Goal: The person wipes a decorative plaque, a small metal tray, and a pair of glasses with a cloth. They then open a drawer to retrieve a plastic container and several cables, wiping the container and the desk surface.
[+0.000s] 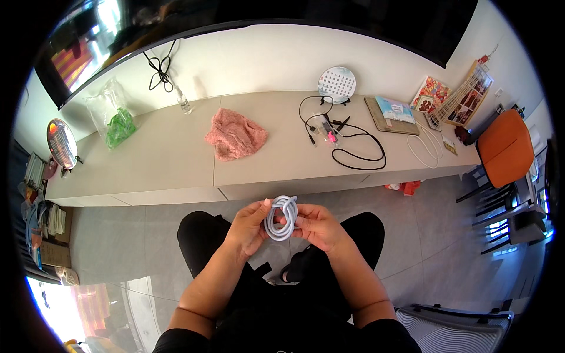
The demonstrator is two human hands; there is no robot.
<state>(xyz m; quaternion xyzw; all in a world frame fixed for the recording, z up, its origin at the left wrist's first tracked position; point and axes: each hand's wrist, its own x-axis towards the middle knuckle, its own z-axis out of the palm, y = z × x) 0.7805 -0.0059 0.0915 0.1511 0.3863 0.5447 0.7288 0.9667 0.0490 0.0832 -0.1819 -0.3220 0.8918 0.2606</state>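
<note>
A light grey-blue cable [281, 234] is wound into a small coil, held up above my lap in front of the cabinet. My left hand [249, 226] grips the coil's left side, its thumb near the top. On the other side my right hand [319, 226] pinches the coil between thumb and fingers. Some of the fingers are hidden behind the loops. On the long beige cabinet [170, 159] beyond my hands lie a crumpled pink cloth [235, 135], a loose black cable [359, 166] and a white cable [425, 154].
A black screen [282, 10] hangs above the cabinet. On the left stand a plastic bag with green contents [120, 126] and a decorative plate [61, 144]; toward the right, a round plate [337, 83] and a notebook [382, 120]. An orange chair [506, 147] is at far right.
</note>
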